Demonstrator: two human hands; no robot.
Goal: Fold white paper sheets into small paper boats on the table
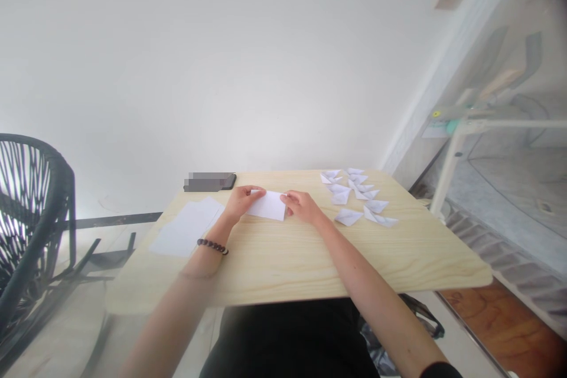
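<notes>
A white rectangle of paper (269, 207), seemingly folded, is held over the middle of the wooden table (274, 271). My left hand (243, 201) pinches its upper left part, thumb along the top edge. At the upper right corner, my right hand (299, 205) grips it between thumb and fingers. Flat white sheets (183, 227) lie on the table beside my left forearm, which wears a dark beaded bracelet. To the right of my right hand sit several folded paper boats (348, 217).
A dark phone-like object (229, 182), partly pixelated, lies at the table's back left edge. A dark woven chair (53, 189) stands at the left. On the right, a white metal frame (449, 171) rises beside the table. The wall is behind.
</notes>
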